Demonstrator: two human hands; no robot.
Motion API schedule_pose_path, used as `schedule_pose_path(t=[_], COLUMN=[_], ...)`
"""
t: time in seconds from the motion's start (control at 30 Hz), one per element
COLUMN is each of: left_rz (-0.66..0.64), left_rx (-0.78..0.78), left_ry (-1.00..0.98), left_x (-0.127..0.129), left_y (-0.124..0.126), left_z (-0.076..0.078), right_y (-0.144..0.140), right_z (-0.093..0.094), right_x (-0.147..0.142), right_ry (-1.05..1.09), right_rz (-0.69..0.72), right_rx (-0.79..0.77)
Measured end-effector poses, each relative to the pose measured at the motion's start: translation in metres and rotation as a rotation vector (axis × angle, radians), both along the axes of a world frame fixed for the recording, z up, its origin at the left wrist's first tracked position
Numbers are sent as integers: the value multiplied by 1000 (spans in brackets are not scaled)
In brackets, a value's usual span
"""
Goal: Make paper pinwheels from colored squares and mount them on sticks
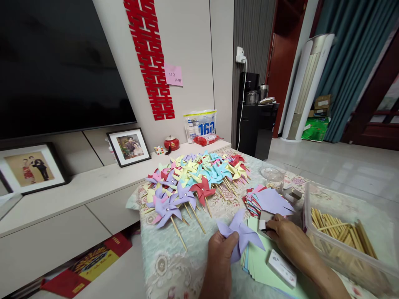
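My left hand (222, 253) pinches a purple paper pinwheel (240, 234) at its middle, thumb on top; no stick shows on it. My right hand (282, 228) is closed, with its fingertips down at a small box (264, 223) on the table. Whatever those fingers grip is hidden. Beneath the right forearm are a stack of pale green paper (258, 265) and a small white box (282, 268). Cut paper sheets (274, 201), purple on top, lie just beyond the right hand. Finished pinwheels (193, 170) on wooden sticks are heaped at the table's far side.
To the right stands a clear plastic bin (343, 261) of wooden sticks (339, 232). A clear round dish (272, 176) and a small open box (292, 194) sit behind the papers. A flowered cloth (168, 265) covers the table. Framed photos (129, 147) stand on the white cabinet (93, 187).
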State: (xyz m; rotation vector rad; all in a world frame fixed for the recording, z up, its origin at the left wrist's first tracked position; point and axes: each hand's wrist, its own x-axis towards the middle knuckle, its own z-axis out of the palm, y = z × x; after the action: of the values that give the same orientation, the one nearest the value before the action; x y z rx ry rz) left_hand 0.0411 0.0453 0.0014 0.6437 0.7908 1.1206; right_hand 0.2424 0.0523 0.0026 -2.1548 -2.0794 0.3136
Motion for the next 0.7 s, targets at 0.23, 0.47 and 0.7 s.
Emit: schedule_pose_path(t=[0.23, 0.47, 0.7], left_rz=[-20, 41, 7], left_rx=[24, 0, 36], left_ry=[14, 40, 37], left_x=[-1, 1, 0], left_y=[-2, 1, 2], left_z=[1, -5, -6], right_y=[1, 2, 3], right_z=[2, -6, -9], right_x=[-6, -3, -1], right_ry=[-62, -63, -86], right_rz=[-40, -32, 13], right_rx=[35, -5, 33])
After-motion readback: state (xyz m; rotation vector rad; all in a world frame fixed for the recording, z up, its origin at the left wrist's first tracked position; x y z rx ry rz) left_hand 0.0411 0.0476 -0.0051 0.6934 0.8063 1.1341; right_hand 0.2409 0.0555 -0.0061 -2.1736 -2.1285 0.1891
